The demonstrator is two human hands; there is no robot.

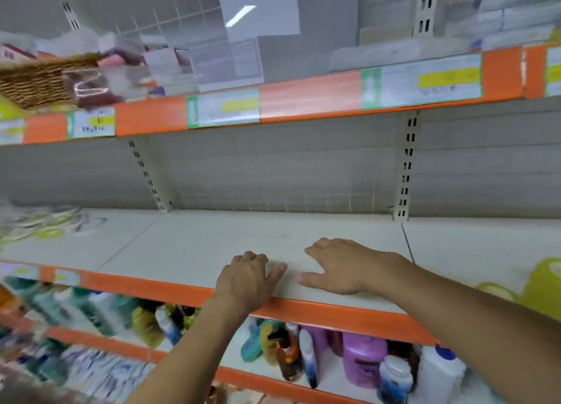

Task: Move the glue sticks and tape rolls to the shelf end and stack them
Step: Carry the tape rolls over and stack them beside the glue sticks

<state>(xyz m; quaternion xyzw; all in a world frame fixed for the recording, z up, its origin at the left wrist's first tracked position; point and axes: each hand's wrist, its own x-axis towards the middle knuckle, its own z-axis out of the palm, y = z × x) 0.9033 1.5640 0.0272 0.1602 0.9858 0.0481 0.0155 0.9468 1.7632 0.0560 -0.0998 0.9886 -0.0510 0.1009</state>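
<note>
Both hands are down on the middle shelf [188, 245], side by side near its orange front edge [318, 309]. The left hand [247, 279] lies palm down with the fingers bent under at the knuckles and the thumb stretched out to the right along the pale shelf board; nothing shows inside that hand. The right hand [343, 267] is flatter, fingers loosely spread and reaching up and left across the board, thumb pointing toward the left hand, and it has nothing in its grasp either. The two thumbs sit close together but apart, with bare shelf between them.

The task's goods lie out at the two ends of this same shelf. Far left there is a smeared cluster of tape rolls [45, 224], whitish and yellow-green rings, too blurred to count. Far right, at the frame's edge, stand yellow-green tape rolls [543, 288] with a paler one just in front. Glue sticks cannot be made out for certain in this blur.

Above, another orange-edged shelf carries price labels [425, 80] and a wicker basket [39, 82] at left. Below, bottles [362, 361] in purple, white and brown crowd the lower shelf.
</note>
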